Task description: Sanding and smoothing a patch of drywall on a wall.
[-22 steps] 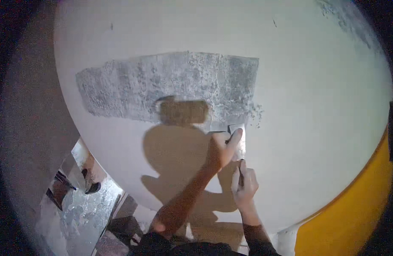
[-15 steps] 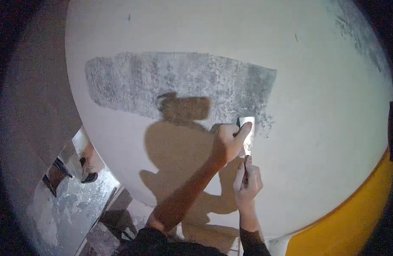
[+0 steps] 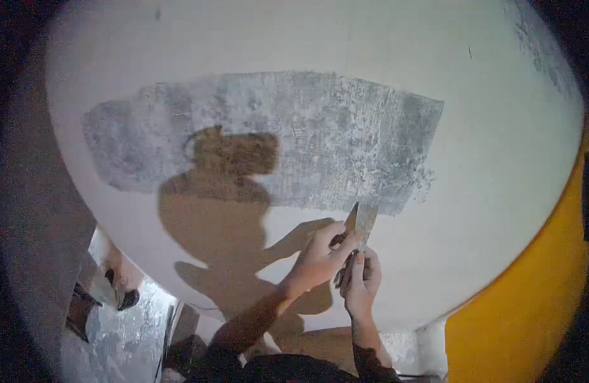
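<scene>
My right hand (image 3: 363, 284) is closed round the handle of a putty knife (image 3: 368, 220), its metal blade pointing up the wall. My left hand (image 3: 325, 250) is closed, thumb and fingers at the lower part of the blade. A dark narrow wedge beside the blade runs down to my left fingers; whether it is a second blade or a shadow, I cannot tell. The blade tip lies at the lower edge of a rough grey patch (image 3: 320, 140) on the white wall (image 3: 492, 191).
My head's and arms' shadow covers the middle left of the wall. An orange-yellow surface (image 3: 512, 306) borders it at lower right. Down at left are a pale, smeared surface (image 3: 122, 332) and part of a foot in a dark strapped sandal (image 3: 125, 297). Another grey patch (image 3: 543, 51) marks the upper right.
Both hands and the putty knife have moved down from the grey patch. The blade has tilted, and my left thumb has shifted from its upper face to its lower part. The view has shifted.
</scene>
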Motion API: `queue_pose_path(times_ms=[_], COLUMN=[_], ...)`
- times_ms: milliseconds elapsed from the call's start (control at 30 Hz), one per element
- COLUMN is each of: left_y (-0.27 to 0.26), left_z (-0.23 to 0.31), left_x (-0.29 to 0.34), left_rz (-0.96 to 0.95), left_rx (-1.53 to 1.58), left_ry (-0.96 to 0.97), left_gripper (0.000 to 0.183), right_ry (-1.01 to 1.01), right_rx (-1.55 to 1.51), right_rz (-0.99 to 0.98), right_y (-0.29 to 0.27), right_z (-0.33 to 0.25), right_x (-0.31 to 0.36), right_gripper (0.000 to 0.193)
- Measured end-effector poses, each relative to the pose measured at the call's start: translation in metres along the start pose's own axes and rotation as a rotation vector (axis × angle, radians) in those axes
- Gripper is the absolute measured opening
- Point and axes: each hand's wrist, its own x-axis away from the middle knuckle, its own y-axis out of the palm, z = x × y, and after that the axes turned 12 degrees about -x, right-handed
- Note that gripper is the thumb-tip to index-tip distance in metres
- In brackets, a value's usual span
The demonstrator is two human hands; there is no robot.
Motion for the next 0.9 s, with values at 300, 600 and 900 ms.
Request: queue_pose_path(times_ms=[300,600,900], left_y=[-0.008,-0.026,-0.005], left_z=[-0.035,-0.019,-0.01], left_x=[0.052,0.055,0.025], left_rz=[-0.479,-0.66,-0.588], left_rx=[0.524,0.685,0.976], left_ry=[-0.147,-0.216,-0.386], left_gripper=[0.035,0.026,0.024], right_ry=[-0.229,-0.193,-0.286], right_rx=[0.103,0.186,0.251], right_rz=[0.111,0.177,0.265], right_y=[0.025,0.058,0.054], right_z=[-0.001,-0.051,-0.049], right_x=[-0.006,-0.019,-0.046], right_gripper=[0.016,0.024,0.028])
